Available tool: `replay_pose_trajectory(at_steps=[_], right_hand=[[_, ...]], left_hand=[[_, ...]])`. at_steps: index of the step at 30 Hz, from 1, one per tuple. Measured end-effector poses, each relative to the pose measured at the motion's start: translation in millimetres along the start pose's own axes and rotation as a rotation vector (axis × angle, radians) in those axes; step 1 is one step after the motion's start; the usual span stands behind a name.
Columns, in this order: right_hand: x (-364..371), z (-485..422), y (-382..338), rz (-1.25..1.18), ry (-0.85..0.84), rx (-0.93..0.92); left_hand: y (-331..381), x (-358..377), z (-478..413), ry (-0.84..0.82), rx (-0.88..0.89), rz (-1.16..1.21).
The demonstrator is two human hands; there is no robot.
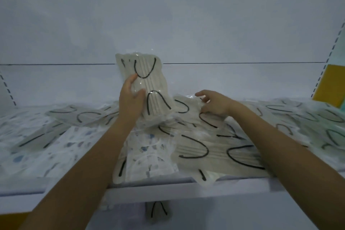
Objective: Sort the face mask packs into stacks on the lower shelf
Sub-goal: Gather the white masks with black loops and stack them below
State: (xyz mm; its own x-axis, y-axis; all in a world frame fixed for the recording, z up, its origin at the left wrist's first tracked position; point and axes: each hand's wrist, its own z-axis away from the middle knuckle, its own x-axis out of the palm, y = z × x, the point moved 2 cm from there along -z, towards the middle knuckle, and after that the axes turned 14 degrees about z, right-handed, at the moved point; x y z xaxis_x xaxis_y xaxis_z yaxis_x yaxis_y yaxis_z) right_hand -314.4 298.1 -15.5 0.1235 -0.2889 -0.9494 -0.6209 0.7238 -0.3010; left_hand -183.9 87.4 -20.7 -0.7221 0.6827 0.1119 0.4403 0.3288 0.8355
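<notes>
In my left hand (130,101) I hold a clear-wrapped cream mask pack (149,84) with black ear loops, upright at 12 o'clock. More cream packs (214,153) lie flat and overlapping from 3 to 5 o'clock on the shelf (168,190). Blue-speckled white packs (56,147) lie from 6 to 9 o'clock.

Glossy clear plastic wraps the cream mask pack (144,84); the white shelf (168,190) looks smooth and matt.
</notes>
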Motion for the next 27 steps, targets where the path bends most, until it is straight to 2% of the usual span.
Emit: replay_pose_trajectory(at_steps=[3, 5, 9, 12, 16, 23, 25, 27], right_hand=[[5, -5, 8, -0.198, 0.264, 0.012], [8, -7, 12, -0.279, 0.305, 0.013], [14, -8, 13, -0.281, 0.378, 0.014], [14, -3, 11, -0.33, 0.492, -0.028], [9, 3, 12, -0.528, 0.593, -0.02], [3, 8, 3, -0.841, 0.552, -0.008], [0, 7, -9, -0.822, 0.496, -0.089], [-8, 9, -24, -0.686, 0.403, -0.227]], left_hand=[[0, -4, -3, 0.082, 0.057, -0.004], [-1, -6, -5, 0.112, 0.079, -0.011], [-4, -8, -5, 0.108, 0.107, -0.06], [-6, -8, -2, 0.088, 0.109, -0.08], [-8, -9, -2, 0.065, 0.12, -0.096], [-5, -1, 0, -0.031, 0.101, -0.024], [0, 1, 4, -0.077, 0.118, 0.03], [1, 6, 6, -0.118, 0.113, 0.085]])
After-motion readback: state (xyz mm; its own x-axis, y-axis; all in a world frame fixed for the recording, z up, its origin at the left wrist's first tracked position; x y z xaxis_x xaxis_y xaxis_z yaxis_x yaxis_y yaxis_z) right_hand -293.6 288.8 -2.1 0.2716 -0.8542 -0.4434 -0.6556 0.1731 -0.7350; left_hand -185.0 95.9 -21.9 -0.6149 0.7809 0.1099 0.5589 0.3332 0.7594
